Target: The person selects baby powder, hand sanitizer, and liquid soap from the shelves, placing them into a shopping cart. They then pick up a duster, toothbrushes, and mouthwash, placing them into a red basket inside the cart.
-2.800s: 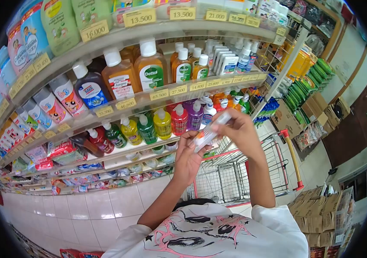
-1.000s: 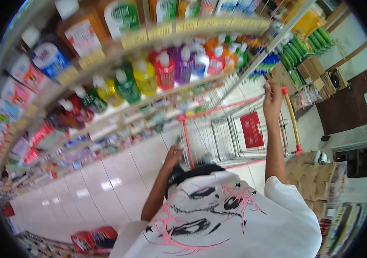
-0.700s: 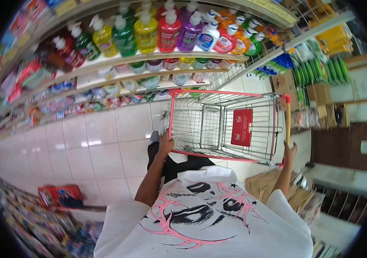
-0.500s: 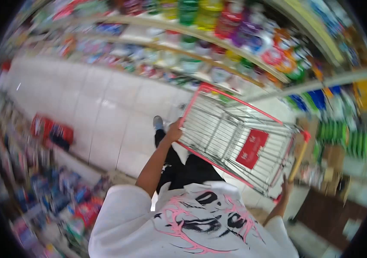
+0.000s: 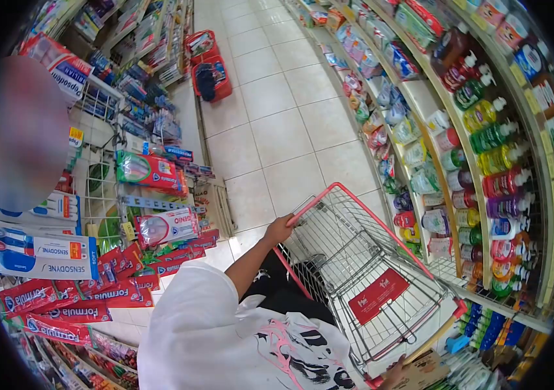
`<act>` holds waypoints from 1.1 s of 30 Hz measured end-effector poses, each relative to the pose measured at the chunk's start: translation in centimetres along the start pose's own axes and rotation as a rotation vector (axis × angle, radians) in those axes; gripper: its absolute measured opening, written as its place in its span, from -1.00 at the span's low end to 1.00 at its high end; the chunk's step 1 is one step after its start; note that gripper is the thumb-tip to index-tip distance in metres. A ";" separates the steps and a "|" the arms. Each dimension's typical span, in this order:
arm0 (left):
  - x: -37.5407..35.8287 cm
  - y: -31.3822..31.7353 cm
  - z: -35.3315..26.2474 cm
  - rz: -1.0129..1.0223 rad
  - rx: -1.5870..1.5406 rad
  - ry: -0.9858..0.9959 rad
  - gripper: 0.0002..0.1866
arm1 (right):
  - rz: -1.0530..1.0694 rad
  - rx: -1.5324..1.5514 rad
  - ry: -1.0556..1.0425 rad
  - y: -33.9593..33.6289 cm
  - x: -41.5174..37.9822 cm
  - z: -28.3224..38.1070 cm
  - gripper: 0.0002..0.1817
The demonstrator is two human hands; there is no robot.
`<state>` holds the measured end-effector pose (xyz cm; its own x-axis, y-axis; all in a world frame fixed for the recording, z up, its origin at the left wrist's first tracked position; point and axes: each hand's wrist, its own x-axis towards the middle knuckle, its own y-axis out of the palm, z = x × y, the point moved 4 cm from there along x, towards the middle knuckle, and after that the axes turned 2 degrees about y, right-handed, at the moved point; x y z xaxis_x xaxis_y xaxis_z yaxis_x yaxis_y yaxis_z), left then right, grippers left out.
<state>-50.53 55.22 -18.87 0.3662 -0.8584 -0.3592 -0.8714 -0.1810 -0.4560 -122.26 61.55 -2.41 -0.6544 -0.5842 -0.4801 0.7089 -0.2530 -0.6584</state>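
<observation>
An empty wire shopping cart [image 5: 381, 240] with red rim trim and a red sign [image 5: 378, 296] stands in front of me. My left hand [image 5: 280, 231] is closed around the red rim at the cart's far left corner, its arm stretched out. Low in the view, my right hand [image 5: 394, 375] is closed at the near end of the cart's pale yellow handle [image 5: 438, 336], partly cut off by the sleeve and cart frame. A brown cardboard piece [image 5: 423, 372] shows just beside the right hand.
Left, a wire rack holds toothbrush packs [image 5: 153, 172] and red toothpaste boxes [image 5: 30, 296]. Right, shelves carry pump bottles [image 5: 494, 136] and refill pouches, close to the cart's side. Red baskets [image 5: 212, 78] stand on the tiled floor [image 5: 283, 140] along the left shelf.
My view has swung left, so the aisle now runs upward and the bottle shelves stand on the right. The cart sits lower in view; both hands stay on it.
</observation>
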 end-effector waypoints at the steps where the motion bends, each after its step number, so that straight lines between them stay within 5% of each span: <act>1: -0.9 -1.4 0.9 -0.109 0.030 -0.026 -0.76 | 0.031 -0.013 -0.023 1.0 0.2 1.3 -0.29; 5: -3.9 -5.9 4.6 -0.226 -0.088 -0.102 -0.70 | 0.122 -0.184 -0.200 6.8 -1.4 9.6 -0.27; 17: -9.3 -15.2 12.7 -0.628 -0.240 -0.275 -0.80 | 0.222 -0.376 -0.653 23.7 -5.3 26.6 -0.60; 19: -9.5 -15.8 14.2 -0.656 -0.274 -0.291 -0.81 | 0.069 -0.469 -1.000 26.8 -5.4 29.7 -0.60; 21: -9.9 -15.6 16.3 -0.707 -0.357 -0.412 -0.82 | 0.077 -0.521 -0.893 29.5 -7.9 33.5 -0.57; 24: -10.2 -15.7 17.7 -0.795 -0.357 -0.414 -0.82 | 0.085 -0.637 -0.993 34.4 -7.2 37.6 -0.41; 33: -8.5 -14.4 18.2 -1.041 -0.460 -0.548 -0.83 | 0.284 -0.679 -1.252 49.8 -10.2 53.1 -0.39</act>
<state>-35.21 73.87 -24.04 0.9366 0.0816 -0.3409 -0.0823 -0.8941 -0.4402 -66.31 13.90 0.46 0.3900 -0.9188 -0.0613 0.2817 0.1824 -0.9420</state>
